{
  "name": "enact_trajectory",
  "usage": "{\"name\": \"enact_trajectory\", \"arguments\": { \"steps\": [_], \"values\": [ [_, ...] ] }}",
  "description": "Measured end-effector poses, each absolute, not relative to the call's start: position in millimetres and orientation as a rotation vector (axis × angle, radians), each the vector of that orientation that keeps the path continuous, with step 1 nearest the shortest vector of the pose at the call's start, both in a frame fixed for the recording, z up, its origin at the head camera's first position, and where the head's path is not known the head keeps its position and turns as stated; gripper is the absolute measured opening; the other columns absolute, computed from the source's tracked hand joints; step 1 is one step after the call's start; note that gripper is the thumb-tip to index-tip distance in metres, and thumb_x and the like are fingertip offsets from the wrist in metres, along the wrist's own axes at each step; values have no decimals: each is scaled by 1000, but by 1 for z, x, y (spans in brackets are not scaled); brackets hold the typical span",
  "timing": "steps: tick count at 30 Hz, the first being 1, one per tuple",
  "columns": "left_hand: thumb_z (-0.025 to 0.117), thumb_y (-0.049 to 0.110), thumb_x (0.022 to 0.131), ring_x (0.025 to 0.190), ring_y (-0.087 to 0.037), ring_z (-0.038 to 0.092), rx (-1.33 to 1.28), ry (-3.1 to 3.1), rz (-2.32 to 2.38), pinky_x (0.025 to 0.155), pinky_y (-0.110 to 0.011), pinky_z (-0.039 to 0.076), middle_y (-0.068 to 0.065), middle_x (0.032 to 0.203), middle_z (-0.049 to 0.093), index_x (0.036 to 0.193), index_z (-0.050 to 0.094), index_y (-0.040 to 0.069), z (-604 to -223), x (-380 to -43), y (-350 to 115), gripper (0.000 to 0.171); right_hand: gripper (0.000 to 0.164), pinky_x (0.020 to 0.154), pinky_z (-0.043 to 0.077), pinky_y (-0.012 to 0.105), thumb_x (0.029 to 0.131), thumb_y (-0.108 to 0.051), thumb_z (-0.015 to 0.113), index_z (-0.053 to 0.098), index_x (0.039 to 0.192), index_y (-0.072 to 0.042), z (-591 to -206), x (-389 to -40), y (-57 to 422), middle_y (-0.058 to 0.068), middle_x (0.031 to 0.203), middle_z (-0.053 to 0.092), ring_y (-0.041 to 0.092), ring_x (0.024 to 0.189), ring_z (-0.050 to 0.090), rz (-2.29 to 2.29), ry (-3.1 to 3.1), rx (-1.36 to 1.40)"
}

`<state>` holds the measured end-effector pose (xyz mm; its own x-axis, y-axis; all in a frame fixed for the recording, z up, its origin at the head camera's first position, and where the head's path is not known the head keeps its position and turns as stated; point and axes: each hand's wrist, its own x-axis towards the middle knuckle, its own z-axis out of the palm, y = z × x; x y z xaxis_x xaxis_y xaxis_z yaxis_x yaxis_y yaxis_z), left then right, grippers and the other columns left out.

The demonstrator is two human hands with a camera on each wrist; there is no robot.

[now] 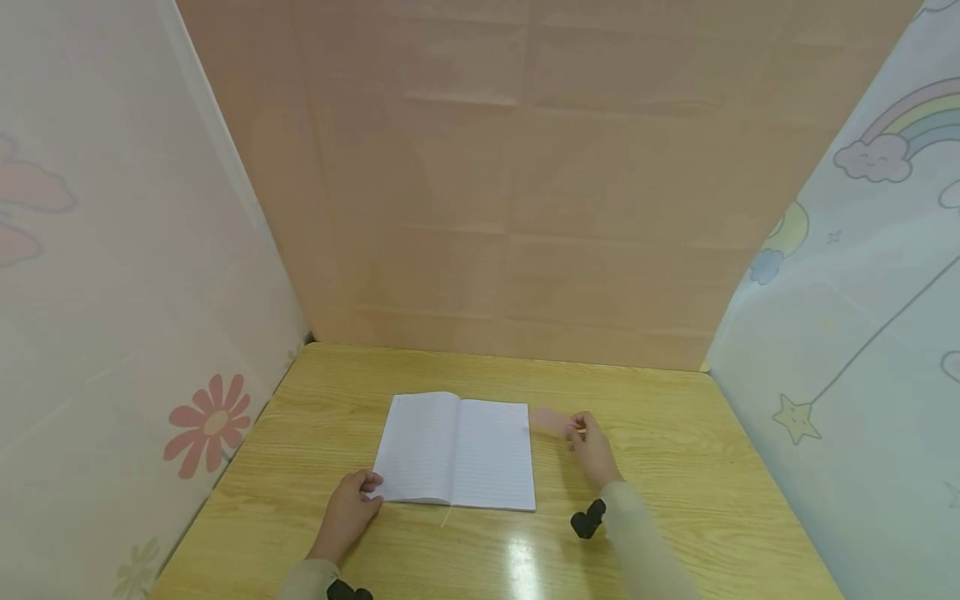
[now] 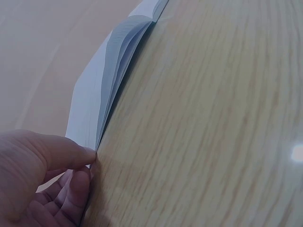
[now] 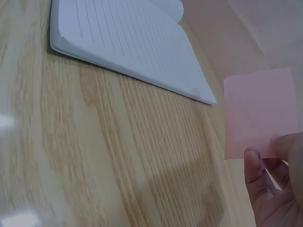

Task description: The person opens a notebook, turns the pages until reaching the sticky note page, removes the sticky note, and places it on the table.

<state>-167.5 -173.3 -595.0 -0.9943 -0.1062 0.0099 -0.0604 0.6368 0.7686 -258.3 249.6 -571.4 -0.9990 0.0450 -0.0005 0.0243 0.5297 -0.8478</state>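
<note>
An open notebook (image 1: pixel 491 454) with lined white pages lies on the wooden table. At its lower left corner my left hand (image 1: pixel 352 508) pinches the page edges between thumb and fingers; in the left wrist view the thumb (image 2: pixel 75 153) presses on top and the pages fan slightly near the spine. To the right of the notebook, my right hand (image 1: pixel 594 450) pinches a pink sticky note (image 3: pixel 260 111) by one edge between thumb and fingertips. The note is held up off the table, its far side close to the notebook's upper right edge in the head view.
The wooden table (image 1: pixel 675 483) runs back to a tan panel (image 1: pixel 510 208). Patterned panels stand at the left (image 1: pixel 112 333) and right (image 1: pixel 847 358). A thin ribbon (image 1: pixel 446 518) sticks out below the notebook's spine. Each wrist carries a small black camera (image 1: pixel 588 519).
</note>
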Motion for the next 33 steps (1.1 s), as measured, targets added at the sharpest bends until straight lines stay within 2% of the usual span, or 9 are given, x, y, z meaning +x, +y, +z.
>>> {"name": "enact_trajectory", "arguments": {
  "steps": [10,19,26,33],
  "values": [
    [73,-1,77,80,-16,58,120,-2790,-1303,72,-31,50,-10,94,61,99,66,2,-595,-167,-173,24,16,78,53,34,100,-10,50,49,113,0,-573,-253,265,20,117,58,32,104,61,1442,-2729,-70],
    [72,0,77,80,-17,58,128,-2796,-1283,72,-31,50,-10,95,62,99,66,2,-594,-167,-172,23,11,74,52,32,98,-7,53,51,107,-1,-579,-251,268,15,106,60,24,94,63,1378,-2772,-84],
    [72,0,77,81,-17,57,138,-2802,-1289,74,-32,50,-9,95,62,100,66,3,-596,-168,-174,23,8,70,50,27,98,-5,53,51,105,-4,-582,-243,266,13,105,60,20,89,61,1379,-2782,-74],
    [72,0,77,80,-17,57,136,-2811,-1292,73,-33,50,-9,95,62,99,65,2,-597,-168,-176,23,11,69,52,27,94,1,57,54,105,-1,-586,-236,266,16,106,61,23,90,64,1390,-2782,-34]
  ]
}}
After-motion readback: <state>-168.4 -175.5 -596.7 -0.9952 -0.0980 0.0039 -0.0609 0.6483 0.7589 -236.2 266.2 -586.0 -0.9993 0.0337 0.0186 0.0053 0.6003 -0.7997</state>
